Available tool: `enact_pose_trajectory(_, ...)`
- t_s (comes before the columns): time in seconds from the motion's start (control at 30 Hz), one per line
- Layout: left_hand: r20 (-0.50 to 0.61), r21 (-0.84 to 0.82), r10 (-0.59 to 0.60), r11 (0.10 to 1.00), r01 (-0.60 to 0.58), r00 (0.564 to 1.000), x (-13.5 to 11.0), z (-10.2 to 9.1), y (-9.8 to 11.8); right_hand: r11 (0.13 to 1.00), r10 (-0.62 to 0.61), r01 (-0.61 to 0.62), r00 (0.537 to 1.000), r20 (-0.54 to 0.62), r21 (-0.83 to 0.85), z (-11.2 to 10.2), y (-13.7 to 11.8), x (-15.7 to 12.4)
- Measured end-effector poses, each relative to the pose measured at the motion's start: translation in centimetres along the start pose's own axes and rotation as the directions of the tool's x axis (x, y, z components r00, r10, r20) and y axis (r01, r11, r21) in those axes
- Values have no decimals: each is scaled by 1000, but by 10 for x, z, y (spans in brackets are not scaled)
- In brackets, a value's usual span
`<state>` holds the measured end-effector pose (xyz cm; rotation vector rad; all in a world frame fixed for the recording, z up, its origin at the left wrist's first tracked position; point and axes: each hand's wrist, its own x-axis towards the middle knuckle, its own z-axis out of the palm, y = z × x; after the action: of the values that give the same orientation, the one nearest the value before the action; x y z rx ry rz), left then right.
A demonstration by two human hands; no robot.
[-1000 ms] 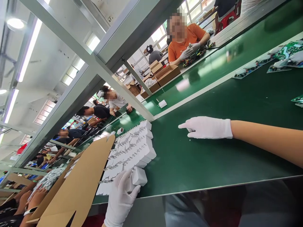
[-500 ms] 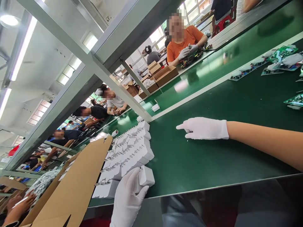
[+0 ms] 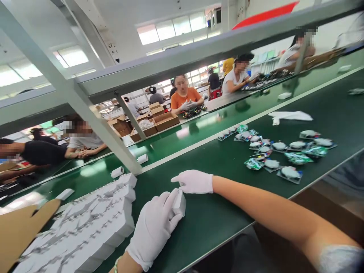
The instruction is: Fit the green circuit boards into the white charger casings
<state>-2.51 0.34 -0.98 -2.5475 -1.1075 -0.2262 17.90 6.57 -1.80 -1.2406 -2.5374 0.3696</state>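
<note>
Both my hands wear white gloves. My left hand point(image 3: 155, 227) is closed around a white charger block point(image 3: 180, 203), held just above the green belt point(image 3: 227, 212). My right hand point(image 3: 193, 182) rests on the belt right behind that block, its fingers curled under and the forefinger pointing left. To the left lie rows of white charger blocks point(image 3: 93, 223) with metal prongs, packed side by side on the belt.
A brown cardboard flap point(image 3: 19, 231) stands at the far left. Green circuit boards with white parts point(image 3: 273, 151) are scattered on the belt to the right, with a white glove point(image 3: 287, 115) beyond. A grey metal frame point(image 3: 113, 136) crosses overhead. Other people work across the line beside cardboard boxes point(image 3: 159, 121).
My head has turned right and levelled, bringing the circuit boards into view. My left hand has lifted a charger block off the rows and carried it toward my right hand.
</note>
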Motion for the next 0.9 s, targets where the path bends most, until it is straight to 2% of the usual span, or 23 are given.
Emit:
enact_pose_trajectory(0.13, 3, -52, -47, 997, 48, 999, 40, 6, 4, 985, 162, -167, 982, -95, -52, -6, 12, 4)
enact_pose_trajectory(0.23, -38, -83, -87, 993, 83, 996, 56, 10, 4, 929, 333, -357, 921, -200, -97, -21, 33, 2)
enact_pose_trajectory(0.3, -64, -99, -99, 991, 92, 993, 60, 13, 3, 846, 476, -518, 840, -260, -125, -34, 52, -3)
enact_pose_trajectory(0.4, -81, -109, -82, 991, 73, 993, 65, 11, 5, 660, 672, -737, 666, -323, -147, -53, 82, -16)
enact_pose_trajectory(0.47, -74, -114, -61, 992, 52, 995, 70, 8, 7, 545, 752, -826, 558, -350, -146, -61, 99, -26)
enact_pose_trajectory(0.57, -38, -130, -24, 991, 19, 999, 83, 5, 11, 442, 809, -887, 459, -368, -134, -65, 116, -36)
enact_pose_trajectory(0.63, 0, -139, -6, 990, 6, 1000, 93, 6, 14, 418, 822, -899, 435, -367, -131, -62, 123, -39)
enact_pose_trajectory(0.77, 27, -168, 14, 986, -9, 1000, 106, 3, 15, 413, 823, -901, 432, -369, -133, -51, 133, -37)
enact_pose_trajectory(0.83, -12, -196, 20, 980, -22, 1000, 100, -6, 15, 404, 820, -905, 422, -387, -131, -46, 138, -35)
enact_pose_trajectory(0.9, -68, -269, 8, 963, -26, 998, 83, -18, 15, 398, 816, -909, 413, -405, -124, -41, 144, -33)
